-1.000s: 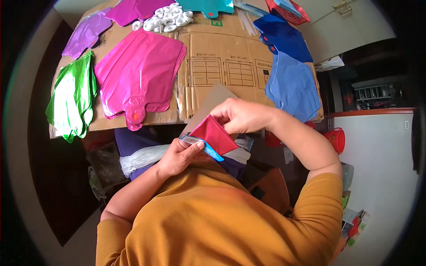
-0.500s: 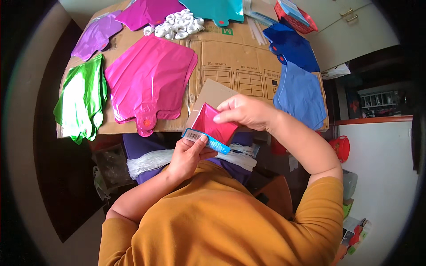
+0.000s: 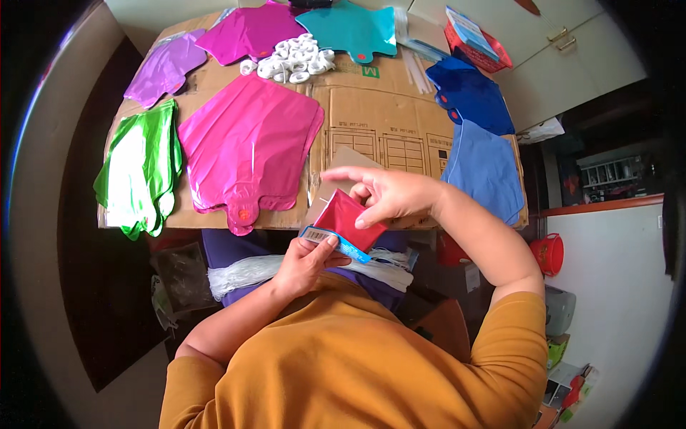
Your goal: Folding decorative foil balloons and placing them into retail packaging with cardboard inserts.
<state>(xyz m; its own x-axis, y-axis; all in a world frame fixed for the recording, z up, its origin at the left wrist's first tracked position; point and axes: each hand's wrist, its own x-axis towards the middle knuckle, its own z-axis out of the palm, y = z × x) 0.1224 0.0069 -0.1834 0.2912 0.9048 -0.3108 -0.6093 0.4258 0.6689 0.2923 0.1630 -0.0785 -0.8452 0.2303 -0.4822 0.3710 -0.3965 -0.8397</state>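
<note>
Just in front of my body, my left hand (image 3: 304,268) grips a card package (image 3: 350,248) by its blue edge, thumb on top. A folded pink foil balloon (image 3: 341,217) lies against the card, and part of the tan card backing (image 3: 351,158) shows behind it. Over the package hangs my right hand (image 3: 400,196), its index finger stretched out to the left and the other fingers loosely bent. Its thumb tip rests on or close to the foil. A stack of flat pink foil balloons (image 3: 250,143) lies on the table beyond my left hand.
Cardboard (image 3: 379,107) covers the table. Around it lie green (image 3: 143,164), purple (image 3: 163,66), magenta (image 3: 250,32), teal (image 3: 350,32), dark blue (image 3: 475,93) and light blue (image 3: 486,171) foil balloons. White rings (image 3: 294,63) are piled at the back; white strands (image 3: 243,277) cross my lap.
My right hand has let go of the foil's upper edge; its index finger now points left. The pink foil lies flatter. The whole view has shifted slightly.
</note>
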